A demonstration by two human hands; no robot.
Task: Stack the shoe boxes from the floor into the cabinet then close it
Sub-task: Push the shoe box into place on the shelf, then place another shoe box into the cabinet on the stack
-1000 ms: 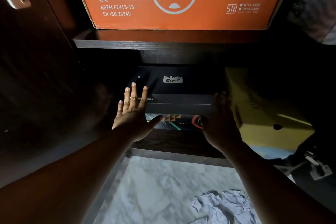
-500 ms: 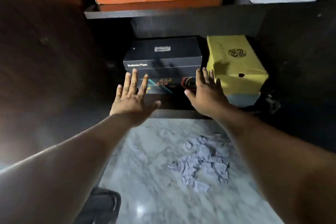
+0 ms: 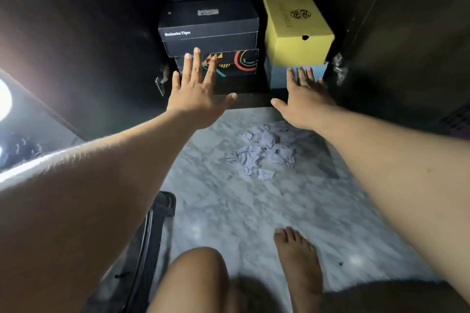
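Note:
Inside the dark cabinet (image 3: 244,99) a black shoe box (image 3: 208,25) lies on a black box with colourful patterns (image 3: 236,63). To their right a yellow box (image 3: 295,30) sits on a pale blue box (image 3: 279,76). My left hand (image 3: 195,91) is spread open in front of the patterned box, fingers straight. My right hand (image 3: 302,96) is spread open in front of the pale blue box. Neither hand holds anything; whether fingertips touch the boxes is unclear.
The cabinet doors (image 3: 76,46) stand open at left and right, with hinges (image 3: 161,81) showing. Crumpled paper (image 3: 264,152) lies on the marble floor (image 3: 229,211). My knee and bare foot (image 3: 295,256) are below. A dark object (image 3: 152,223) lies at lower left.
The view has pulled back and down from the cabinet. Both hands stay open and have spread apart, the right one moving from the patterned box to the pale blue box.

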